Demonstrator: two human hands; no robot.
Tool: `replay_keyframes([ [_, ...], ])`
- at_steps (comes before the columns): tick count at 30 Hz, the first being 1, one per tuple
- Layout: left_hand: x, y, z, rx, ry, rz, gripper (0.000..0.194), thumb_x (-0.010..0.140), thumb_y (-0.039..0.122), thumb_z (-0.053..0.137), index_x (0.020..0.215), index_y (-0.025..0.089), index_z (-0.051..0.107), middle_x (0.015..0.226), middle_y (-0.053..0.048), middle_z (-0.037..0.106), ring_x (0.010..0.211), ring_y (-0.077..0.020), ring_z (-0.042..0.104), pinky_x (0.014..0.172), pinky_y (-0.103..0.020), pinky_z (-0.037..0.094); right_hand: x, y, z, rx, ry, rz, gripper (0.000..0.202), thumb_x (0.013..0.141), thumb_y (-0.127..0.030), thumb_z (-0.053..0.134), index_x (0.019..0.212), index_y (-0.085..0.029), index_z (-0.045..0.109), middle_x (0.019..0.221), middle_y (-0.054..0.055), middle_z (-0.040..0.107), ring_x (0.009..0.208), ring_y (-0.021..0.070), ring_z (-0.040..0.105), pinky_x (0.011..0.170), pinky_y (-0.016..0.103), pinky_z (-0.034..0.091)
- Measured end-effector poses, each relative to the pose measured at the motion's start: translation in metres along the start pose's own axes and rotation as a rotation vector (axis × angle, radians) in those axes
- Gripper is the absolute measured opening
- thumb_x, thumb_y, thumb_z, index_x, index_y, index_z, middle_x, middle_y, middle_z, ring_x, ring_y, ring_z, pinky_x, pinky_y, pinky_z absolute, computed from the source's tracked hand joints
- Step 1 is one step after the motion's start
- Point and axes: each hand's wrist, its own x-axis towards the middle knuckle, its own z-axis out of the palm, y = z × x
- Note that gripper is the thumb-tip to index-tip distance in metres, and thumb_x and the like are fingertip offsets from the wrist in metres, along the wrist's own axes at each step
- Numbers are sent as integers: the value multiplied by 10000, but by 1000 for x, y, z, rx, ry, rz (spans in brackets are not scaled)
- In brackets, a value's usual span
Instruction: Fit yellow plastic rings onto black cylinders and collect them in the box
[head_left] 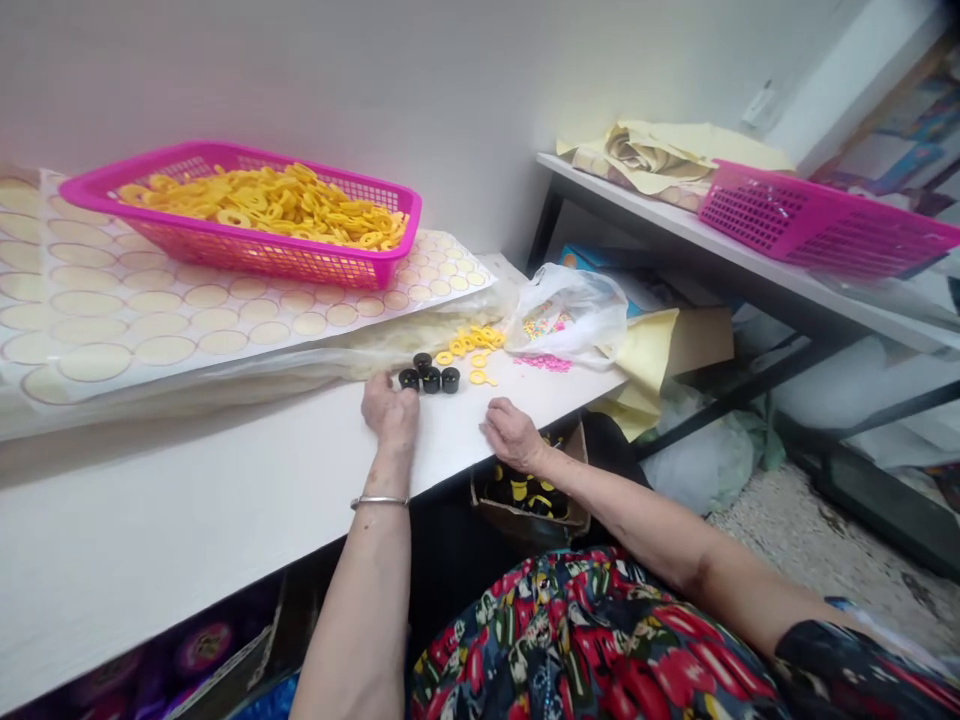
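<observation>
Reaching forward, the left hand (390,408) is curling close beside small black cylindrical plastic caps (430,379); apart from it, the right hand (511,433) is curling at the edge of the white tabletop (187,500), near loose yellow ring-shaped plastic pieces (478,377). Both are hiding their inner sides; whether either is gripping anything, I cannot tell.

The left forearm (371,600) extends from the near edge toward the far side and ends in the left hand (390,412), back uppermost, fingers curled. The right forearm (645,515) slants from the near right toward the far left; the right hand (514,436), slightly nearer, has its fingers bent inward, the palm hidden. The hands lie apart, both forearms bare.
</observation>
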Motion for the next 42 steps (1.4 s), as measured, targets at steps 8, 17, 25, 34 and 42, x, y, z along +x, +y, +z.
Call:
replay_keyframes([
  [8,4,-9,-1,-92,12,15,275,521,159,485,760,169,619,666,-13,539,666,-189,512,677,-317,431,2,-7,2,-154,-63,47,200,874,-152,340,710,-187,449,800,89,467,795,196,445,748,341,447],
  [17,8,-16,5,-75,6,49,338,549,208,475,833,161,652,708,-43,592,681,-212,549,683,-331,442,2,-6,4,-256,-75,20,237,862,-129,338,657,-197,437,744,65,432,750,191,408,697,326,428],
  [25,3,-12,2,-151,-67,-2,373,572,199,480,896,196,667,776,-21,657,713,-183,591,696,-279,453,-1,-12,-2,-9,-22,55,199,836,-100,362,675,-193,432,780,70,459,787,187,446,719,333,440],
  [34,-3,0,0,-85,-116,-41,368,571,299,602,929,255,673,663,34,622,623,-155,560,611,-257,431,-1,-4,-47,483,-161,204,105,792,-135,489,702,-189,480,749,19,500,694,132,486,641,261,427],
  [42,-37,14,-17,-289,-83,-84,287,544,198,591,826,183,640,741,13,627,686,-143,572,653,-241,461,-37,47,-95,482,-27,414,80,824,-187,494,753,-198,528,742,29,518,678,149,500,643,291,417],
])
